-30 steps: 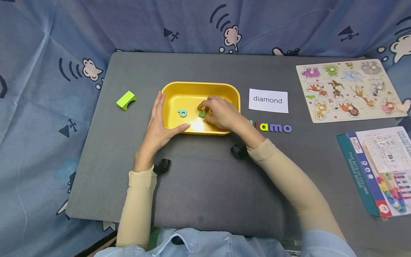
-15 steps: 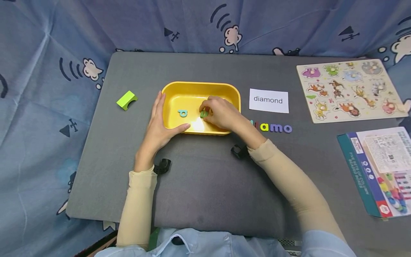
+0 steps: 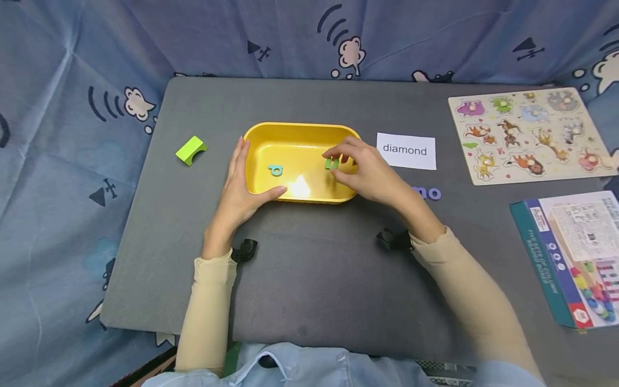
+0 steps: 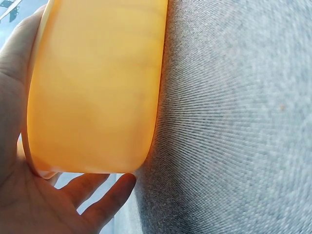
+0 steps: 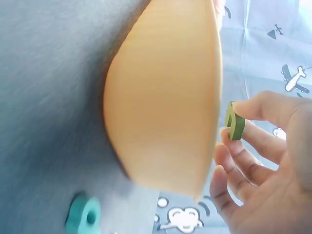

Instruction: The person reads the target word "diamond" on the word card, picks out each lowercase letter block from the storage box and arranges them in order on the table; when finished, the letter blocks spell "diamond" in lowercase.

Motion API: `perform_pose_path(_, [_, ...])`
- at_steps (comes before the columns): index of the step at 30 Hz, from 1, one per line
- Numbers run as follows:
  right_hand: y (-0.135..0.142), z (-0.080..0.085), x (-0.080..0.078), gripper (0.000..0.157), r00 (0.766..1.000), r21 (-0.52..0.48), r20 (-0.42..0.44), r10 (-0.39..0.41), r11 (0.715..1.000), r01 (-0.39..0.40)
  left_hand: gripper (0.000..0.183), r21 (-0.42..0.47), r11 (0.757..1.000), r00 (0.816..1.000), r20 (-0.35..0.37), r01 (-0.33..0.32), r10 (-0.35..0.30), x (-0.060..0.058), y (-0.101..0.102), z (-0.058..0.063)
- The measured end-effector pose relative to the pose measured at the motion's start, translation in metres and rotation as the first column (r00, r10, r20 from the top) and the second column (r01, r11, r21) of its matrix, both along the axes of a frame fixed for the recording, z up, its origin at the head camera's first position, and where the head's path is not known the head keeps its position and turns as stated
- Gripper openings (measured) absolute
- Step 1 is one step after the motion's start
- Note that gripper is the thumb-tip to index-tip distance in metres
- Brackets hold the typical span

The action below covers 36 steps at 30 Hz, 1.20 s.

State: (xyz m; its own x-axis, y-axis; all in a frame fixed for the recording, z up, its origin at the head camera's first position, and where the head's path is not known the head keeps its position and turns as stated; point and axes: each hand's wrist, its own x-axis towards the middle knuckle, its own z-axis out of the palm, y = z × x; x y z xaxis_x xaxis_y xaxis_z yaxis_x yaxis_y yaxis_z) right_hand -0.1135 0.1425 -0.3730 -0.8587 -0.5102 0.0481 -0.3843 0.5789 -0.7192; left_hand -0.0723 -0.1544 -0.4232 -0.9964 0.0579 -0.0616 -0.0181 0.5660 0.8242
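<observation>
A yellow tray (image 3: 261,188) stands on the grey table; in the left wrist view its outer wall (image 4: 97,87) fills the middle. My left hand (image 3: 237,188) holds the tray's left end, thumb along the front rim and fingers along the side. Over the tray's right part, my right hand (image 3: 369,169) pinches a small green letter piece (image 3: 331,163) between thumb and fingertips. In the right wrist view this green letter (image 5: 235,122) is beyond the tray rim. A light-blue letter (image 3: 275,170), like a d or p, lies inside the tray.
A white card (image 3: 406,151) printed "diamond" lies right of the tray. Below it show a purple m (image 3: 419,192) and o (image 3: 434,193); my right hand covers other letters. A teal letter (image 5: 83,214), green arch block (image 3: 191,151), animal puzzle board (image 3: 527,134) and box (image 3: 566,258) also lie around.
My right hand has picked up the green letter from the tray floor and moved right with it, towards the tray's right end. My left hand has stayed on the tray.
</observation>
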Motion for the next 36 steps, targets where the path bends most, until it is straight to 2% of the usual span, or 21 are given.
perform_pose_path(6, [0.028, -0.002, 0.014, 0.032, 0.999, -0.002, -0.045, -0.008, 1.0, 0.008, 0.126, 0.003, 1.0, 1.0, 0.0, 0.0, 0.0, 0.0, 0.0, 0.0])
perform_pose_path(12, [0.055, -0.003, 0.029, 0.028, 0.994, -0.031, -0.046, -0.102, 0.994, 0.1, 0.126, 0.003, 1.0, 1.0, -0.003, 0.002, -0.002, 0.0, 0.001, 0.001])
perform_pose_path(19, [0.09, -0.012, 0.045, 0.023, 0.959, -0.098, -0.078, -0.273, 0.959, 0.266, 0.125, 0.006, 1.0, 1.0, -0.004, 0.005, -0.005, 0.001, 0.001, 0.001])
perform_pose_path(24, [0.108, -0.017, 0.053, 0.021, 0.931, -0.116, -0.1, -0.352, 0.933, 0.341, 0.125, 0.004, 1.0, 1.0, -0.004, 0.002, -0.002, 0.001, 0.001, 0.001])
perform_pose_path(31, [0.122, -0.021, 0.061, 0.023, 0.907, -0.105, -0.029, -0.421, 0.903, 0.416, 0.124, -0.001, 1.0, 1.0, -0.006, -0.001, 0.001, 0.001, 0.001, 0.0])
perform_pose_path(36, [0.127, -0.022, 0.066, 0.031, 0.9, -0.098, 0.001, -0.435, 0.896, 0.433, 0.124, -0.005, 1.0, 1.0, -0.005, -0.002, 0.002, 0.001, 0.001, 0.001])
